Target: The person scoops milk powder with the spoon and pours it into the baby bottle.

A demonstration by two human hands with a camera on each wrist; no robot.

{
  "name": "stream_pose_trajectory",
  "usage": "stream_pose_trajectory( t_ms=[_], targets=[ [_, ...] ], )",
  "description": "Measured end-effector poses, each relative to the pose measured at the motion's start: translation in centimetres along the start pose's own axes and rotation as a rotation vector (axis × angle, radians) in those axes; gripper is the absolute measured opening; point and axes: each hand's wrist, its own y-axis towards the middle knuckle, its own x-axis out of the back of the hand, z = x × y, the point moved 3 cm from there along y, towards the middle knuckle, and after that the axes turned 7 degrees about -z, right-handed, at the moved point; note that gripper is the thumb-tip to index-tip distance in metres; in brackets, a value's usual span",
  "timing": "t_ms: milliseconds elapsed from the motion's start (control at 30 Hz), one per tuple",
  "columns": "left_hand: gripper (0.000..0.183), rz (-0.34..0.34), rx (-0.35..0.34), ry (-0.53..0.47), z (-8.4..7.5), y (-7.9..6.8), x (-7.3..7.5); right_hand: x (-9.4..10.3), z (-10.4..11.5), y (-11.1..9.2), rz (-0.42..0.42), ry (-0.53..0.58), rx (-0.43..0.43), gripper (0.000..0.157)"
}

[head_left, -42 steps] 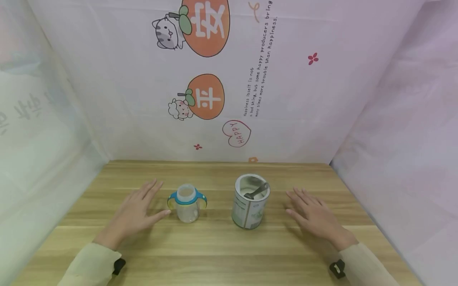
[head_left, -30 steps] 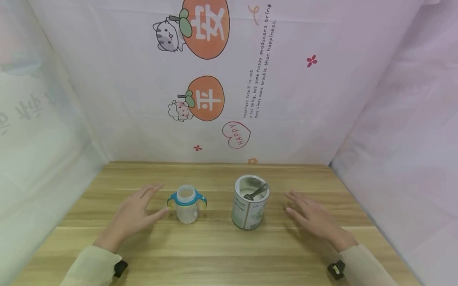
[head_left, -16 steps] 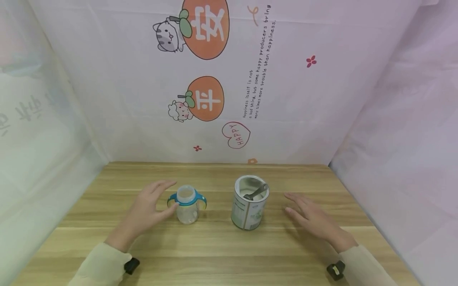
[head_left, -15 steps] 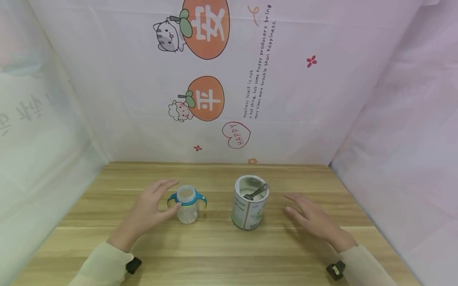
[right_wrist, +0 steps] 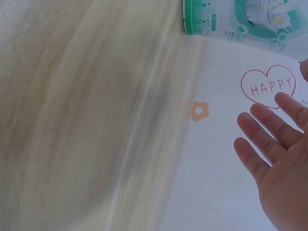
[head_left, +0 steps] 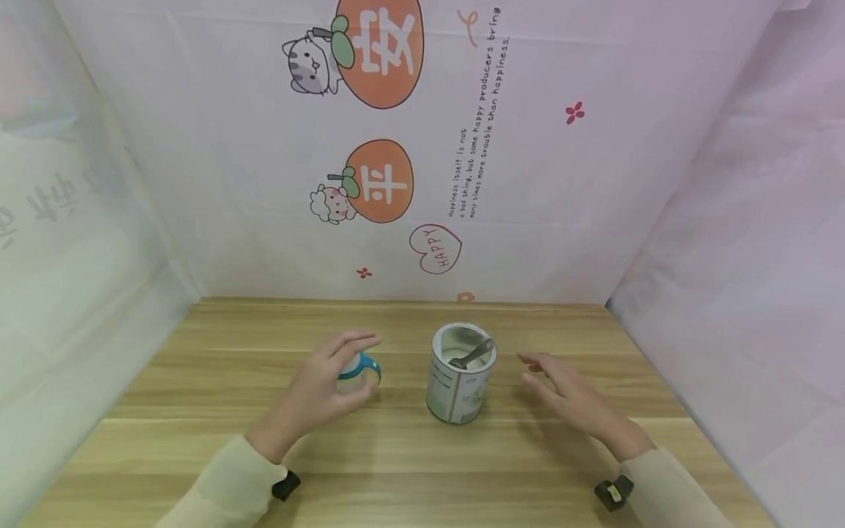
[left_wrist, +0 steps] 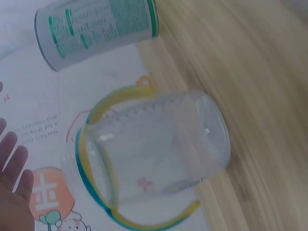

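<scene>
My left hand (head_left: 315,389) hovers at the baby bottle (head_left: 359,367), covering most of it in the head view. That bottle is clear and lidless, with a blue-and-yellow two-handled collar; the left wrist view shows the upright bottle (left_wrist: 154,144) whole, the fingers (left_wrist: 15,166) extended apart from it. To its right stands a milk powder can (head_left: 454,396), its top uncovered. A grey scoop (head_left: 475,354) leans inside with its handle at the rim. Right of the can, my right hand (head_left: 581,403) holds nothing, its fingers (right_wrist: 269,127) spread and relaxed.
The wood-grain table (head_left: 422,469) carries the bottle and can. White cloth (head_left: 528,220) printed with cartoons rises behind it, and plain white sheets close in the left and right sides.
My left hand has moved right and lifted from the table beside the bottle to over it. My right hand has shifted slightly left, nearer the can. Bottle and can have stayed put.
</scene>
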Motion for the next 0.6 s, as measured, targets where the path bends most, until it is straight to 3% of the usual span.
stream_pose_trajectory(
  t_ms=[100,233,500,600],
  targets=[
    [0.060,0.012,0.001,-0.069,-0.8,0.2,-1.3,0.1,0.2,0.1,-0.005,0.023,0.005,0.043],
    [0.066,0.053,0.052,-0.148,-1.7,0.1,-3.6,0.3,0.7,0.2,-0.011,0.016,0.009,0.040],
    [0.077,0.157,0.249,-0.140,-2.0,-0.6,-7.3,0.7,1.7,0.9,-0.033,0.002,0.008,0.041],
    [0.082,0.182,0.341,-0.186,-1.8,-0.8,-8.4,0.7,1.7,0.9,-0.033,-0.002,0.015,0.040]
  ],
)
